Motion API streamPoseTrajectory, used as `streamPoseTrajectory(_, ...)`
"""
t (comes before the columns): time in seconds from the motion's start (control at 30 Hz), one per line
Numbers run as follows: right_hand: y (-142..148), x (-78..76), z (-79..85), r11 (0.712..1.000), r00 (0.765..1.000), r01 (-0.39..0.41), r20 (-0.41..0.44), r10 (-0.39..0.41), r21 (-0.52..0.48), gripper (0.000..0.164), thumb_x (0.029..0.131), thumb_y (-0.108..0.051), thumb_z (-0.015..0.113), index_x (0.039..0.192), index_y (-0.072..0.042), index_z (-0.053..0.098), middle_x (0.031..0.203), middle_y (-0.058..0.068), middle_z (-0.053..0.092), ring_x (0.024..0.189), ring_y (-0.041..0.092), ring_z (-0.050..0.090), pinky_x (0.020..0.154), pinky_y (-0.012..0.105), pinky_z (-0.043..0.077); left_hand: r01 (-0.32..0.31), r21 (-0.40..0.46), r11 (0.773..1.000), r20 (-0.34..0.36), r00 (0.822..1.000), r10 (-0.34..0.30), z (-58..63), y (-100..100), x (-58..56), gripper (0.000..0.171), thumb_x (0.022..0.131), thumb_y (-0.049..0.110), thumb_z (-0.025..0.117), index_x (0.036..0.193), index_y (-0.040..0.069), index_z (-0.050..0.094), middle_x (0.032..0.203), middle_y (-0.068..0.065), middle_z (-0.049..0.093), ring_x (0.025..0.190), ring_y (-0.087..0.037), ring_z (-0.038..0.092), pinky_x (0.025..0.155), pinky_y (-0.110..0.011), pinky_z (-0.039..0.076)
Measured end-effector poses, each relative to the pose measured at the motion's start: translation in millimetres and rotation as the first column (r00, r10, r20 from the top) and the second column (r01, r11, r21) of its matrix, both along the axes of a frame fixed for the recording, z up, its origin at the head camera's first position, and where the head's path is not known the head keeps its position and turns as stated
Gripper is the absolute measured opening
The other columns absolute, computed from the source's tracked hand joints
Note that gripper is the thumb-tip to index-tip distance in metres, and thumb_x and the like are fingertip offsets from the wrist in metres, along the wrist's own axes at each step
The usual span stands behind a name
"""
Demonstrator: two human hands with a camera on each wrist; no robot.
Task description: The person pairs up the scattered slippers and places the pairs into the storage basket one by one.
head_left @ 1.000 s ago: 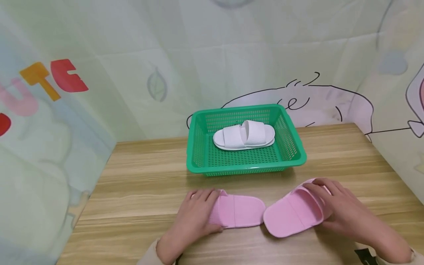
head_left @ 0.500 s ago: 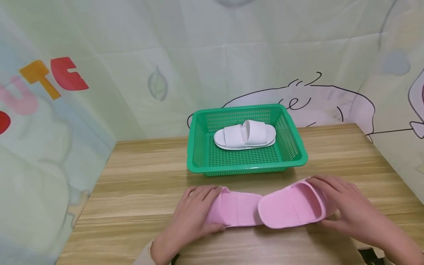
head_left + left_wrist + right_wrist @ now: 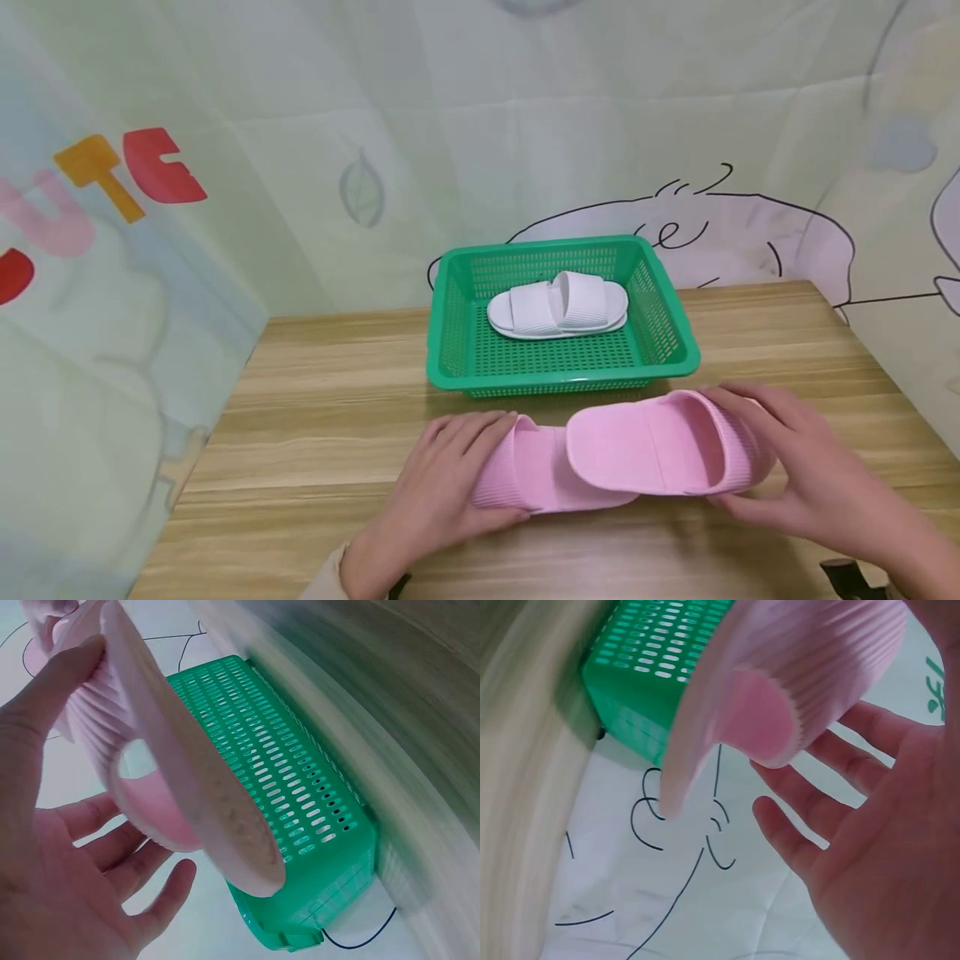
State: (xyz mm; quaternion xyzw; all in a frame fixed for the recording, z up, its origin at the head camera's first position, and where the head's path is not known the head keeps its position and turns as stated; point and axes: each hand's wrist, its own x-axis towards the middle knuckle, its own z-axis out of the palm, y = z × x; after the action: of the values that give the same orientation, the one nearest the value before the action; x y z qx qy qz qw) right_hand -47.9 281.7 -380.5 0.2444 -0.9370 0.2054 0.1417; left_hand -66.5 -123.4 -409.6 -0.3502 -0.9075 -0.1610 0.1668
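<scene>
My left hand point(image 3: 450, 479) grips a pink slipper point(image 3: 536, 467) at its ribbed strap, thumb on the near edge and fingers over the far side. With my right hand point(image 3: 806, 471) I hold the matching pink slipper point(image 3: 618, 446) by its strap, tilted so that its insole shows. Its heel end overlaps the heel of the left slipper in the head view. In the left wrist view, the slipper's sole point(image 3: 187, 757) stands off the wood. The right wrist view has the other slipper's strap point(image 3: 832, 667) between thumb and fingers, the thumb mostly out of frame.
Just beyond the slippers stands a green plastic basket point(image 3: 562, 383) with perforated walls. A pair of white slippers point(image 3: 532, 308) lies inside it, nested side by side. Behind the wooden table point(image 3: 337, 367) hangs a printed cloth point(image 3: 420, 125), which also covers both sides.
The right slipper has risen and moved left, so its heel now covers the left slipper's heel. My left hand has raised its slipper slightly. Basket and white slippers stay put.
</scene>
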Motion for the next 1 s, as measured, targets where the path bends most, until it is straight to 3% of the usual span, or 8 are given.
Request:
streamPoseTrajectory(0.17, -4.8, 4.1, 9.0, 1.000, 1.000, -0.001, -0.026, 0.001, -0.004, 0.115, 0.051, -0.031, 0.104, 0.155, -0.028, 0.054, 0.143, -0.001, 0.056, 0.122, 0.025, 0.052, 0.095, 0.033, 0.042, 0.041, 0.050, 0.998, -0.044, 0.998, -0.039, 3.5, 0.3, 0.1, 0.099, 0.071, 0.064, 0.091, 0.150, 0.012, 0.059, 0.140, -0.001, 0.065, 0.129, -0.020, 0.060, 0.105, -0.045, 0.049)
streamPoseTrajectory(0.3, -8.4, 5.5, 13.2, 0.999, 0.997, -0.024, -0.069, 0.023, -0.022, 0.121, 0.046, -0.027, 0.106, 0.155, -0.026, 0.055, 0.144, -0.002, 0.055, 0.125, 0.019, 0.048, 0.101, 0.008, 0.028, 0.057, 0.075, 0.996, -0.065, 0.997, -0.052, 9.0, 1.4, 1.0, 0.099, 0.072, 0.064, 0.090, 0.150, 0.012, 0.059, 0.140, -0.001, 0.066, 0.129, -0.020, 0.061, 0.105, -0.045, 0.050)
streamPoseTrajectory(0.37, -9.2, 5.9, 15.4, 0.999, 0.995, -0.042, -0.087, 0.039, -0.034, 0.123, 0.043, -0.025, 0.106, 0.155, -0.023, 0.056, 0.144, -0.002, 0.055, 0.126, 0.017, 0.046, 0.104, 0.003, 0.022, 0.059, 0.079, 0.995, -0.072, 0.996, -0.053, 12.4, 2.2, 1.8, 0.099, 0.072, 0.064, 0.090, 0.150, 0.012, 0.058, 0.140, -0.001, 0.065, 0.129, -0.021, 0.060, 0.104, -0.045, 0.050)
streamPoseTrajectory(0.7, -9.5, 3.3, 23.8, 0.988, 0.986, -0.129, -0.113, 0.118, -0.087, 0.107, 0.057, -0.042, 0.102, 0.151, -0.014, 0.059, 0.144, 0.002, 0.055, 0.133, 0.011, 0.040, 0.109, 0.009, 0.024, 0.064, 0.119, 0.991, -0.065, 0.996, -0.057, 28.9, 2.2, 5.7, 0.100, 0.075, 0.063, 0.087, 0.154, 0.012, 0.054, 0.143, -0.003, 0.062, 0.129, -0.024, 0.058, 0.107, -0.049, 0.050)
streamPoseTrajectory(0.9, -16.9, 0.1, 26.8, 0.971, 0.966, -0.192, -0.202, 0.162, -0.141, 0.091, 0.078, -0.066, 0.082, 0.146, -0.009, 0.063, 0.141, 0.006, 0.059, 0.134, 0.013, 0.041, 0.110, 0.015, 0.026, 0.064, 0.168, 0.984, -0.069, 0.996, -0.053, 34.2, 1.6, 6.9, 0.093, 0.075, 0.061, 0.084, 0.151, 0.013, 0.057, 0.143, -0.002, 0.062, 0.128, -0.023, 0.058, 0.105, -0.048, 0.051)
streamPoseTrajectory(1.0, -20.4, -0.5, 28.5, 0.965, 0.957, -0.210, -0.233, 0.171, -0.154, 0.090, 0.080, -0.068, 0.079, 0.145, -0.008, 0.064, 0.139, 0.007, 0.060, 0.133, 0.013, 0.042, 0.109, 0.015, 0.026, 0.075, 0.182, 0.980, -0.091, 0.994, -0.059, 37.0, 2.3, 6.7, 0.092, 0.075, 0.059, 0.084, 0.149, 0.012, 0.058, 0.142, -0.002, 0.062, 0.128, -0.024, 0.059, 0.105, -0.047, 0.051)
